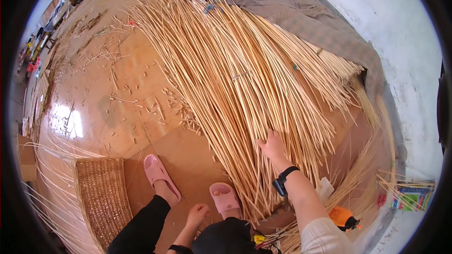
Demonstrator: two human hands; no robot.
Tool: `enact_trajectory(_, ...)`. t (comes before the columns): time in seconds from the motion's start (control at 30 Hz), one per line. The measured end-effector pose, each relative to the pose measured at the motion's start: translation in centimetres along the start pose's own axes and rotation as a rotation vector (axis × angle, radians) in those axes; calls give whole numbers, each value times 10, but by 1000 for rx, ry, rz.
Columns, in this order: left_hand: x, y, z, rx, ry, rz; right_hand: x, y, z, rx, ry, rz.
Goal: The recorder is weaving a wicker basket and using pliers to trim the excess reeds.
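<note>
A broad spread of long, thin, peeled willow-like rods fans across the floor from the far middle toward me. My right hand reaches onto the near part of this spread, a black band on its wrist. Its thumb and forefinger are apart on the rods; the other fingers are mostly hidden. Down by my knee, my left hand is loosely curled, and nothing shows in it. A woven basket piece with long loose stakes stands to the left of my legs.
Short cut rod ends litter the floor left of the rods. A brown-grey cloth covers bundles along the white wall. My pink slippers stand near the rods. An orange-and-black object lies beside my right forearm.
</note>
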State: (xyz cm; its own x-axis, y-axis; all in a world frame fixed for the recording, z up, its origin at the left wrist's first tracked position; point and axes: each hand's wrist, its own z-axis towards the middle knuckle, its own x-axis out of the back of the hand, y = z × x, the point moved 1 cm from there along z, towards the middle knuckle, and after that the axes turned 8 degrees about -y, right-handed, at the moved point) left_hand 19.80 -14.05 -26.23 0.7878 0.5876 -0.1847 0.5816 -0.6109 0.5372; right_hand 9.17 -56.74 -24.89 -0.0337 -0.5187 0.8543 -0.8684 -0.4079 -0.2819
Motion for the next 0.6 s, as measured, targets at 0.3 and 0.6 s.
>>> enact_trajectory(0.3, 6, -29, 4, 137, -4, -121, -48, -64, 23, -27, 75, -5)
enact_trajectory(0.6, -17, -8, 15, 81, 6, 58, -66, -37, 19, 43, -35, 382)
